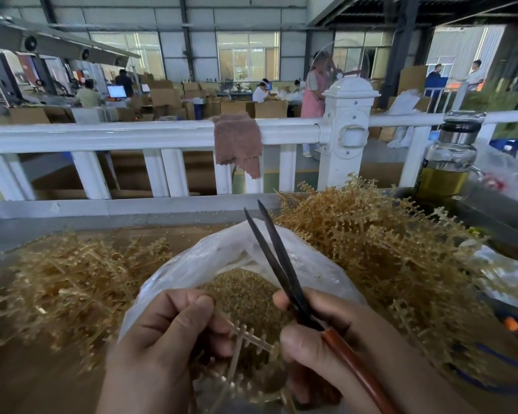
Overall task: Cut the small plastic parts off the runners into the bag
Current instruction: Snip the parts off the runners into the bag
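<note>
A tan comb-toothed runner [253,339] sits low over the mouth of the clear plastic bag [222,252], pinched at its left end by the left hand [168,333]. Just to its right, the right hand [320,348] grips brown-handled scissors [281,264], the blades slightly parted and pointing far. Cut parts [245,294] fill the bag. Runner heaps [371,249] lie on the counter [36,375] to the left and right.

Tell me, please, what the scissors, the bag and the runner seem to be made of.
Scissors: dark, dull blades, likely steel; glossy reddish-brown grip, probably plastic or lacquered wood. Bag: thin plastic film, translucent white, creased and shiny. Runner: tan moulded plastic, judging by its even comb-like teeth.
</note>
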